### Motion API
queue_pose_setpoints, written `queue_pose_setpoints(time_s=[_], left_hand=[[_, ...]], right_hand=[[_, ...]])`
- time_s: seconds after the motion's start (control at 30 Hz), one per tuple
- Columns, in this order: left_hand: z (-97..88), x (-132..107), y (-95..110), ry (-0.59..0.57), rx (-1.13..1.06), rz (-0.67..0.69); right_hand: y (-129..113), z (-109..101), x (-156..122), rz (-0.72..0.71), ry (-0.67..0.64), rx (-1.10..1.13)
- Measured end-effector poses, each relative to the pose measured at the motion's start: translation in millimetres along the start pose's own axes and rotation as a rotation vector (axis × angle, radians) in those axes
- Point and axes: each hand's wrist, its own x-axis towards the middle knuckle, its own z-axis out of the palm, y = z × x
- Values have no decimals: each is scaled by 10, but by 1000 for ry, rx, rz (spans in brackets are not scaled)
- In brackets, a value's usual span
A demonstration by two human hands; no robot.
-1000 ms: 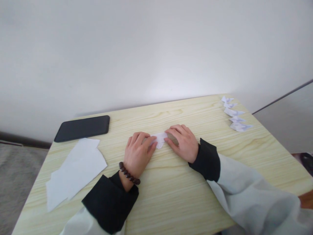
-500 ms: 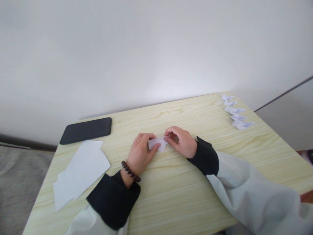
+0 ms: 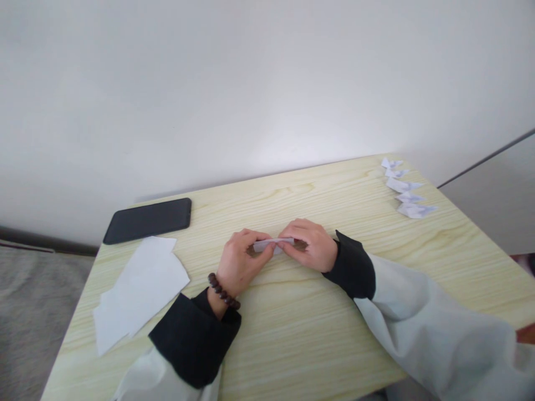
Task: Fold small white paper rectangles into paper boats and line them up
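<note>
A small folded piece of white paper [image 3: 262, 245] is held between my two hands near the middle of the table. My left hand [image 3: 242, 260] pinches its left part, thumb in front and fingers behind. On the right part, my right hand [image 3: 309, 244] grips in the same way, and the two thumb tips nearly meet. The paper shows as a narrow strip along its top edge, with a bit hanging below the thumbs. The fingers cover much of it, so its full shape is hidden.
Loose white paper sheets [image 3: 140, 289] overlap at the left of the wood-grain table [image 3: 301, 334]. Behind them lies a black phone [image 3: 148, 221]. Several small folded white paper figures [image 3: 416, 210] stand in a row at the far right. A white wall [image 3: 267, 89] borders the back edge.
My right hand has shifted its grip so its thumb is beside the left thumb. The paper now appears narrower and more edge-on. The view has moved very slightly.
</note>
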Motion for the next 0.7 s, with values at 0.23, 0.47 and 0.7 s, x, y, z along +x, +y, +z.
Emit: queue_pose_setpoints(time_s=[0.23,0.47,0.7], left_hand=[[-50,3,38,-63,14,-56],[-202,33,-51,-294,-173,-116],[-260,32,-118,-369,-322,-60]], right_hand=[[-7,-43,-1,67,-36,46],[-32,-144,34,225,-124,225],[-23,-134,33,292,-122,247]])
